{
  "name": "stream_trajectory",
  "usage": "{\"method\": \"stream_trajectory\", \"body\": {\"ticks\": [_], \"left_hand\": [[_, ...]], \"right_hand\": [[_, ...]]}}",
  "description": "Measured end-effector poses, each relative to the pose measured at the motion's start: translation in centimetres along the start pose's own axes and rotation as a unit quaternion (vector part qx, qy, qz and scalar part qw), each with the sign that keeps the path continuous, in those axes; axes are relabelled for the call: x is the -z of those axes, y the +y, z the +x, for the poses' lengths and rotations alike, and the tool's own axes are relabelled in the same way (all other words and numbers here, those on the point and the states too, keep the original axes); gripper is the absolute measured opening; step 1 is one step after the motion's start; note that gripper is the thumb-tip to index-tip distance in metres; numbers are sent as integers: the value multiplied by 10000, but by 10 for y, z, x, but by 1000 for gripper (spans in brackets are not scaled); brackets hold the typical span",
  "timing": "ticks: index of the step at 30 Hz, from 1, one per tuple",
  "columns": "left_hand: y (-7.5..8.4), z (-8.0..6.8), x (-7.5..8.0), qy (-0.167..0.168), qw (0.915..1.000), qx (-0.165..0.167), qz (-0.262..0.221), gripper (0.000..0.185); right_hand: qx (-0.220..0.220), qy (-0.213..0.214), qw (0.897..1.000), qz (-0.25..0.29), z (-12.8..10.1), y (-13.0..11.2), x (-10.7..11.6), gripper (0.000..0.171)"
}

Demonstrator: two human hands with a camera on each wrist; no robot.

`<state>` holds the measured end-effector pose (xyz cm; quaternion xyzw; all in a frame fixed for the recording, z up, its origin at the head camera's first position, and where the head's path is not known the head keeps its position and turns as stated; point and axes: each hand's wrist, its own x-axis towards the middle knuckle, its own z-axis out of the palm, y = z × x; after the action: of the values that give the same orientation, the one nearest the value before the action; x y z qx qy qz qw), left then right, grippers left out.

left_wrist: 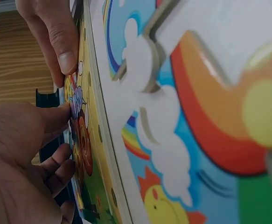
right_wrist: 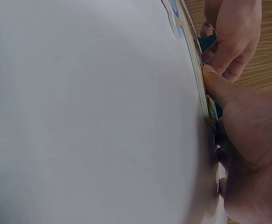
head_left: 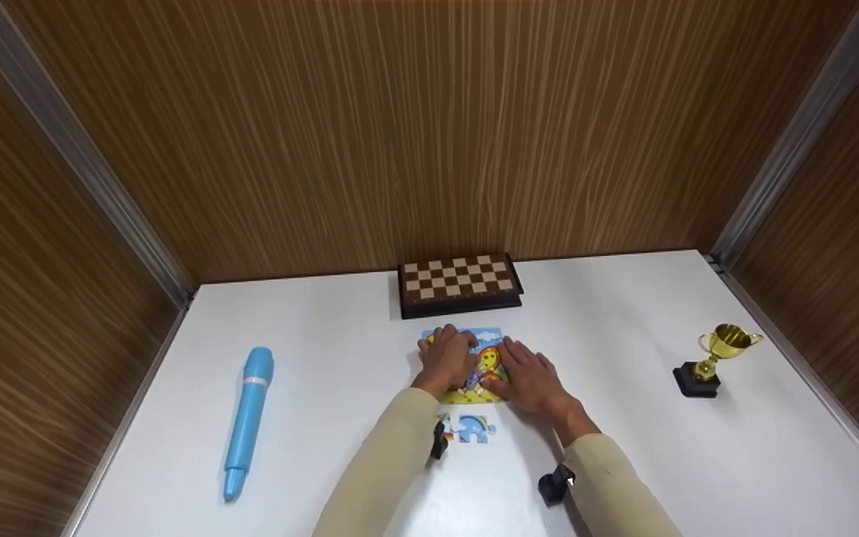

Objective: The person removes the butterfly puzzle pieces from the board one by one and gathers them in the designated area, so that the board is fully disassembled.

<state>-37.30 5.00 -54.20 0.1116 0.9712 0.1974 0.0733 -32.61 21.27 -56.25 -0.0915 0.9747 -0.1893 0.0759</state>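
A jigsaw puzzle [head_left: 488, 335] with a cartoon picture and a yellow border lies flat at the table's middle. My left hand [head_left: 448, 362] is over its left half, fingertips and thumb bent down onto the picture. No piece shows between them in the left wrist view, where this hand [left_wrist: 24, 158] touches the surface. Along the puzzle's right side rests my right hand [head_left: 534, 377], fingers extended and thumb on the board. Two loose puzzle pieces lie just in front: one with a rainbow [head_left: 474, 428], the other piece [head_left: 446, 424] partly hidden by the left wrist.
Behind the puzzle sits a folded chessboard box [head_left: 459, 285]. A large blue pen-shaped object [head_left: 248, 418] lies at left. On the right stands a small gold trophy cup [head_left: 707, 365] with a black base. Wood-grain panels [head_left: 370, 134] enclose the white table [head_left: 616, 313].
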Motion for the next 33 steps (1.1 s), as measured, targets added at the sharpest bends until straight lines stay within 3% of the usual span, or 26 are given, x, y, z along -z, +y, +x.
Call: {"method": "stream_trajectory", "body": {"ticks": [12,23,28,33], "left_hand": [[5,9,-1,-45,9995,179,-259,24],[0,10,-6,627,9926,-96,-1038,14],[-6,9,-5,709,9862,-148,-1487,29],[-15,6,-3,665,9844,-287,-1603,43]], "right_hand": [[94,12,10000,-31,-2,-2,4,82],[80,67,9999,-10,-2,0,4,82],[100,30,9999,12,-3,-1,3,82],[79,18,10000,28,-3,-1,1,82]]}}
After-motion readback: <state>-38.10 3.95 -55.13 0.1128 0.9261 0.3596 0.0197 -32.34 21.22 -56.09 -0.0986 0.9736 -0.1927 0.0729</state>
